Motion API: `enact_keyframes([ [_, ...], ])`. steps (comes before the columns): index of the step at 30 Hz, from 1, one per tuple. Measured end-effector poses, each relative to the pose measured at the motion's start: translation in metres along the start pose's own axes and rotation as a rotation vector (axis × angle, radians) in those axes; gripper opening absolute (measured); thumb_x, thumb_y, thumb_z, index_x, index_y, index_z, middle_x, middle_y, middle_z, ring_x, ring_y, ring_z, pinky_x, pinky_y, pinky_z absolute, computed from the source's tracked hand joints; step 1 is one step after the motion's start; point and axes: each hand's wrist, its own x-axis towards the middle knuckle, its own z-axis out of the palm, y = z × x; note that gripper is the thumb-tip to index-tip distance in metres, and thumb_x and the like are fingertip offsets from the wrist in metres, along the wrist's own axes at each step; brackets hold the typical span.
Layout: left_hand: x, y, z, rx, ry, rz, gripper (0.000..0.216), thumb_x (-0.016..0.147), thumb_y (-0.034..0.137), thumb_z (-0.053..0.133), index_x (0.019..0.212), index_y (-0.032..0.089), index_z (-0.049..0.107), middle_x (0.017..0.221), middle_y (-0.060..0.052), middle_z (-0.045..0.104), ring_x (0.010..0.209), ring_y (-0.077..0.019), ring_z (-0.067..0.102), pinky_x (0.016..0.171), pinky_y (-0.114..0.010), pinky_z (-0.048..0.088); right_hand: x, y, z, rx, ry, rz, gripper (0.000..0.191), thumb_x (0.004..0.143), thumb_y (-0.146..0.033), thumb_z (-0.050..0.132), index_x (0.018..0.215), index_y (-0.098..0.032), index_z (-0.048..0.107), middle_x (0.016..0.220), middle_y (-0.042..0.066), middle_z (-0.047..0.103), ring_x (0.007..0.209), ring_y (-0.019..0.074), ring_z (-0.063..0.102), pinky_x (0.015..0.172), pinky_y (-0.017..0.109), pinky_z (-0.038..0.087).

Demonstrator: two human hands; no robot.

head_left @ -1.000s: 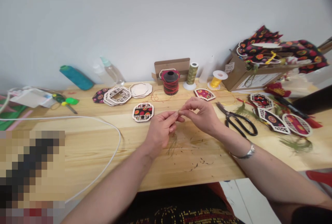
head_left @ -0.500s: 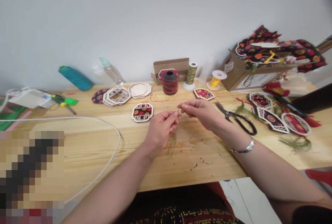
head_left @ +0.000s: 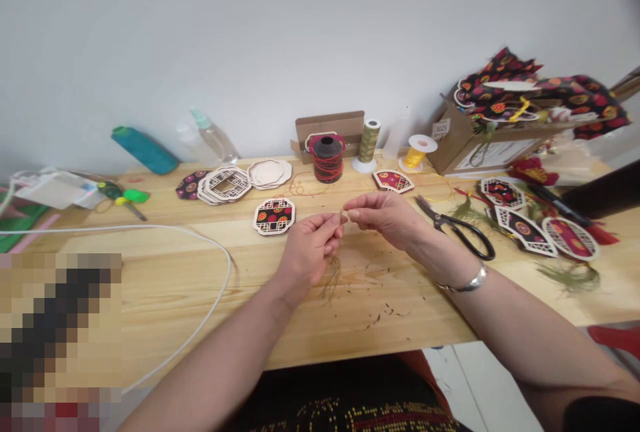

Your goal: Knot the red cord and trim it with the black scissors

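Observation:
My left hand is closed in a pinch over the middle of the table. Olive-green strands of a thread tassel hang down below its fingers. My right hand pinches thumb to forefinger at the tassel's top end, close beside the left fingertips; the thin thread there is mostly hidden. To the left of the hands lies an octagonal wooden pendant with black patterned fabric. Black-handled scissors rest to the right, near my right wrist.
Along the wall stand a red cord spool, a green thread cone and a yellow spool. Fabric overfills a cardboard box at the right. Lattice pieces are stacked left. A white cable curves across the table.
My right fingertips have shifted slightly and stay against the left ones, with a bit of thread showing between them. The left hand is nearly still; the things on the table have not moved.

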Motion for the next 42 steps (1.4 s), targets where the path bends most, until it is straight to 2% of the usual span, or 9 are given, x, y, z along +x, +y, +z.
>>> enact_keyframes([
  [4, -0.001, 0.000, 0.000, 0.016, -0.003, 0.001, 0.021, 0.068, 0.026, 0.072, 0.064, 0.009, 0.063, 0.056, 0.002, 0.053, 0.037, 0.0013, 0.032, 0.040, -0.016, 0.017, 0.000, 0.001, 0.000, -0.122, 0.012, -0.079, 0.019, 0.059, -0.032, 0.077, 0.064, -0.016, 0.068, 0.055, -0.003, 0.059, 0.050, 0.0064, 0.040, 0.050, 0.024, 0.028],
  [8, 0.000, 0.001, 0.001, 0.054, 0.053, 0.012, 0.022, 0.066, 0.028, 0.074, 0.069, 0.008, 0.067, 0.058, -0.001, 0.059, 0.037, 0.0006, 0.032, 0.038, -0.017, 0.018, -0.004, -0.002, 0.002, -0.294, 0.012, -0.241, 0.015, 0.065, -0.030, 0.074, 0.063, -0.017, 0.068, 0.061, -0.001, 0.061, 0.056, 0.0092, 0.047, 0.057, 0.026, 0.036],
  [14, 0.001, 0.001, 0.001, 0.023, 0.085, 0.003, 0.024, 0.060, 0.029, 0.078, 0.068, 0.009, 0.068, 0.054, 0.000, 0.058, 0.036, 0.0006, 0.031, 0.037, -0.016, 0.016, -0.010, -0.005, 0.003, -0.565, -0.175, -0.580, 0.005, 0.070, -0.026, 0.074, 0.066, -0.023, 0.073, 0.070, -0.001, 0.053, 0.067, 0.0115, 0.050, 0.065, 0.027, 0.042],
  [17, -0.001, 0.002, 0.002, 0.004, 0.061, -0.010, 0.023, 0.059, 0.027, 0.078, 0.069, 0.009, 0.069, 0.054, 0.000, 0.058, 0.036, 0.0007, 0.031, 0.038, -0.017, 0.016, -0.008, -0.001, 0.003, -0.560, -0.078, -0.622, 0.006, 0.072, -0.025, 0.073, 0.067, -0.022, 0.072, 0.067, -0.001, 0.053, 0.065, 0.0116, 0.050, 0.062, 0.027, 0.042],
  [22, -0.002, 0.003, 0.002, 0.028, 0.019, -0.036, 0.021, 0.063, 0.025, 0.074, 0.073, 0.008, 0.070, 0.062, -0.007, 0.066, 0.037, 0.0007, 0.031, 0.039, -0.017, 0.017, -0.005, 0.002, 0.004, -0.545, 0.047, -0.627, 0.009, 0.073, -0.019, 0.071, 0.064, -0.019, 0.070, 0.063, -0.001, 0.056, 0.062, 0.0114, 0.050, 0.059, 0.026, 0.040],
  [32, -0.002, 0.001, 0.001, 0.053, -0.024, 0.011, 0.015, 0.068, 0.024, 0.071, 0.069, 0.009, 0.068, 0.055, 0.001, 0.053, 0.038, 0.0004, 0.033, 0.040, -0.017, 0.018, -0.006, 0.000, 0.005, -0.591, 0.085, -0.581, 0.014, 0.074, -0.023, 0.068, 0.061, -0.018, 0.064, 0.063, 0.000, 0.057, 0.062, 0.0118, 0.049, 0.060, 0.027, 0.039],
  [37, -0.002, 0.000, 0.003, 0.072, -0.001, 0.033, 0.019, 0.066, 0.025, 0.073, 0.062, 0.010, 0.064, 0.056, 0.001, 0.054, 0.039, 0.0004, 0.032, 0.039, -0.017, 0.018, -0.002, 0.001, 0.004, -0.331, 0.096, -0.353, 0.023, 0.076, -0.039, 0.064, 0.073, -0.017, 0.066, 0.069, 0.000, 0.061, 0.061, 0.0101, 0.048, 0.059, 0.026, 0.039],
  [39, -0.002, 0.000, 0.003, 0.068, -0.001, 0.034, 0.020, 0.066, 0.026, 0.074, 0.061, 0.010, 0.063, 0.056, 0.001, 0.054, 0.039, 0.0002, 0.032, 0.039, -0.018, 0.017, -0.001, 0.001, 0.002, -0.242, 0.046, -0.218, 0.029, 0.077, -0.044, 0.062, 0.079, -0.016, 0.069, 0.069, 0.001, 0.062, 0.057, 0.0087, 0.046, 0.055, 0.025, 0.037],
  [42, -0.002, 0.000, 0.002, 0.075, -0.012, 0.038, 0.020, 0.067, 0.026, 0.073, 0.062, 0.010, 0.063, 0.055, 0.001, 0.052, 0.039, 0.0000, 0.032, 0.040, -0.018, 0.018, 0.000, 0.000, 0.000, -0.124, -0.057, -0.072, 0.029, 0.068, -0.039, 0.071, 0.085, -0.016, 0.072, 0.070, 0.001, 0.065, 0.056, 0.0078, 0.048, 0.054, 0.024, 0.038],
])
